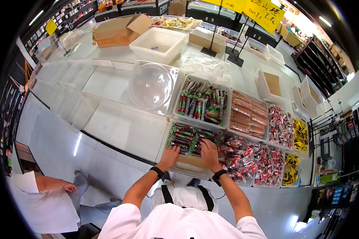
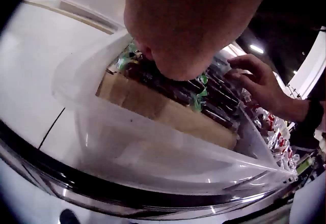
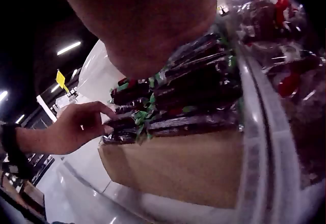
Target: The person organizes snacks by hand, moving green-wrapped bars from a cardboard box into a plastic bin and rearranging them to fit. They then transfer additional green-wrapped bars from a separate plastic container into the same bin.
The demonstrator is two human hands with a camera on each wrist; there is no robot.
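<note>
Dark stick-shaped snacks in clear wrappers with green ends (image 1: 183, 137) lie in rows in a clear plastic bin at the front of the counter. My left hand (image 1: 169, 156) is at their left end; in the right wrist view, thumb and forefinger (image 3: 104, 119) pinch the end of a wrapped stick. At the right end, my right hand (image 1: 209, 153) reaches over the rows, its thumb and fingers (image 2: 247, 71) around a wrapper's end in the left wrist view. A brown cardboard piece (image 3: 173, 168) fills the bin's near side, below the sticks.
Behind stands another bin of green-ended sticks (image 1: 203, 101), beside a bin of long pinkish-brown packs (image 1: 247, 113). Bins of red-and-white packets (image 1: 269, 165) and yellow packets (image 1: 291, 169) are to the right. A clear round lid (image 1: 151, 85) lies farther back. Another person (image 1: 48, 199) is at left.
</note>
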